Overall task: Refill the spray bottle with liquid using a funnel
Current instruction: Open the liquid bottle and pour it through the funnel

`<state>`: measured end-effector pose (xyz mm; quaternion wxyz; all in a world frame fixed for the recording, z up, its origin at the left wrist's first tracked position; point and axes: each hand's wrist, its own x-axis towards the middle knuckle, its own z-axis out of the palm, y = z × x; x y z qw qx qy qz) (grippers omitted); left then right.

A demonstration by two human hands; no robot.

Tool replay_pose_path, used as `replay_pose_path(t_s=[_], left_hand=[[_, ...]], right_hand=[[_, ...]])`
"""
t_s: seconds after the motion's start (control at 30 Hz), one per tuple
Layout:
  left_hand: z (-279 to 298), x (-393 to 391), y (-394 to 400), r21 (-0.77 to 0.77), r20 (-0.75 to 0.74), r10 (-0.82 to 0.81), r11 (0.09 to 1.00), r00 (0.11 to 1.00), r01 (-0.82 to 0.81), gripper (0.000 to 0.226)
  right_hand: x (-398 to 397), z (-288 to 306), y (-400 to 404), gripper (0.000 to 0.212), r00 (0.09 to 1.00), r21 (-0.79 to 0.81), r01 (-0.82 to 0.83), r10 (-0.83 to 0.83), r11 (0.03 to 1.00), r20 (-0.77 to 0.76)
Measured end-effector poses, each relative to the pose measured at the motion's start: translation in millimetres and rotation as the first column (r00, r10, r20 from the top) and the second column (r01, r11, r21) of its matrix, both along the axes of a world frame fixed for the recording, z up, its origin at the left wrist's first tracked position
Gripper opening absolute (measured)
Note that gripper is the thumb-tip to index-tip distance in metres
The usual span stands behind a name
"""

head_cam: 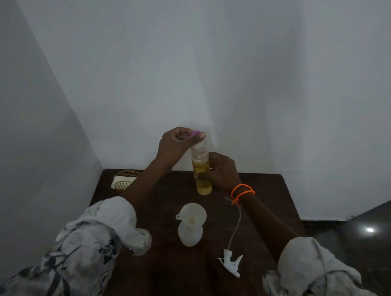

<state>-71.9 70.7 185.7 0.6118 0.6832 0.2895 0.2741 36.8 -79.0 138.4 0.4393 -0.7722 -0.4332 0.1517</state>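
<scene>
Right hand (220,170) grips liquid bottle (201,169) mid-body.

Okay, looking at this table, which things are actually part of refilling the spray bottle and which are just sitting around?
In use: white spray bottle, funnel in its neck, clear bottle of yellow liquid in right hand, purple cap in left hand, removed sprayer head.

Lying about: wire basket, orange bracelets.

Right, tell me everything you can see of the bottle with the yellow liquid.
The yellow-liquid bottle is a slim, clear cylinder that looks like plastic, upright or nearly so at the far side of the dark table. Yellow liquid fills roughly its lower two thirds; the top part is clear. Its mouth looks open. The right hand grips its middle. The left hand, just above the mouth, pinches a small purple piece, perhaps its cap.
</scene>
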Motion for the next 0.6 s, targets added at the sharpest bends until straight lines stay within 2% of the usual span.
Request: replay_pose_path(t_s=[0.07, 0.17, 0.23, 0.47, 0.6], left_hand=[[-5, -2, 0, -0.050, 0.038, -0.013, 0.999, 0.999, 0.015, 0.053], [-9, -6, 0, -0.232, 0.156, -0.010, 0.972, 0.988, 0.046, 0.053], [-10, -10, 0, -0.297, 0.192, -0.004, 0.953, 0.981, 0.062, 0.051], [-40, -30, -3, -0.458, 0.189, 0.049, 0.888, 0.981, 0.043, 0.045], [-66, -46, -5, -0.548, 0.169, 0.097, 0.836, 0.981, 0.012, 0.062]], right_hand=[[0, -2, -1, 0.059, 1.000, 0.001, 0.004, -0.004, 1.000, 0.004], [0, -5, -3, 0.058, 1.000, 0.006, 0.003, -0.003, 1.000, 0.006], [1, -7, -5, 0.057, 1.000, 0.008, -0.001, 0.001, 1.000, 0.013], [3, -20, -18, 0.060, 0.999, -0.039, -0.012, 0.014, 0.999, 0.033], [4, -31, -30, 0.059, 0.997, -0.097, -0.018, 0.025, 0.995, 0.078]])
